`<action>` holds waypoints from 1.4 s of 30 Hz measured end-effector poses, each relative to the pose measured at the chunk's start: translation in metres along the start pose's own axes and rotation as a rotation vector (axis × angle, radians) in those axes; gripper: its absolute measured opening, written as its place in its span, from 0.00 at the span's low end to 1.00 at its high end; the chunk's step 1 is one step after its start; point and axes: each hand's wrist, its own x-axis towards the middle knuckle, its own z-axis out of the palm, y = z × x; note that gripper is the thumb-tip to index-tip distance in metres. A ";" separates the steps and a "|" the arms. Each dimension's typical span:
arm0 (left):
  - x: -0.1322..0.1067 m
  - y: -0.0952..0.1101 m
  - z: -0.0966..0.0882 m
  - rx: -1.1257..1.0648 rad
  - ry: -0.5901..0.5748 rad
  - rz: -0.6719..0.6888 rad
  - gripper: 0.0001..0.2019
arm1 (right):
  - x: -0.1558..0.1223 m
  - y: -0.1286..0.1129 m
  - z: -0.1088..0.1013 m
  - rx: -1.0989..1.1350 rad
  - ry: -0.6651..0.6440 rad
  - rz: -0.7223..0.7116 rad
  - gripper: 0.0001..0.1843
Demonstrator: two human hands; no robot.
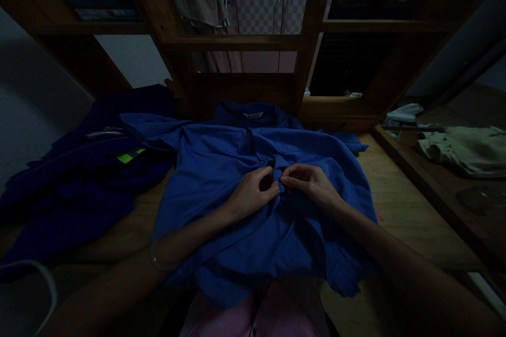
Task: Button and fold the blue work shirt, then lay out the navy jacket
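A blue collared shirt (221, 168) lies front-up on a wooden surface (395, 205), its collar toward the far side. Both hands meet at the shirt's front placket, near its middle. My left hand (253, 192) pinches the fabric edge with curled fingers. My right hand (308, 181) pinches the opposite edge, thumb and forefinger pressed together right beside the left hand's fingertips. Whether a button sits between the fingers is too small and dark to tell.
A pile of darker blue clothing (79, 184) with a yellow-green tag (130, 156) lies to the left. Wooden shelving (237, 42) rises behind the shirt. Pale folded cloth (466, 150) rests on a lower ledge at the right. Pink fabric (253, 316) shows at the bottom edge.
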 end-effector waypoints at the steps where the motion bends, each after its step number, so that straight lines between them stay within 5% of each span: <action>1: 0.000 0.000 0.000 -0.014 -0.011 -0.010 0.09 | 0.000 -0.001 0.001 -0.005 0.022 0.018 0.20; 11: 0.000 -0.005 0.001 -0.202 -0.075 -0.021 0.10 | 0.001 0.004 -0.004 -0.045 0.001 0.084 0.23; 18: -0.004 -0.001 0.000 0.073 -0.078 0.080 0.04 | -0.004 0.002 -0.011 -0.178 -0.209 -0.038 0.14; 23: -0.004 0.002 0.000 0.139 -0.076 0.123 0.03 | -0.011 -0.005 -0.009 -0.442 -0.158 -0.169 0.06; 32: -0.002 -0.001 -0.001 -0.039 -0.081 0.031 0.05 | -0.004 0.005 -0.005 -0.047 -0.159 -0.028 0.16; 42: 0.002 -0.003 -0.009 0.060 -0.143 0.117 0.02 | -0.005 0.002 -0.003 -0.032 -0.152 -0.022 0.19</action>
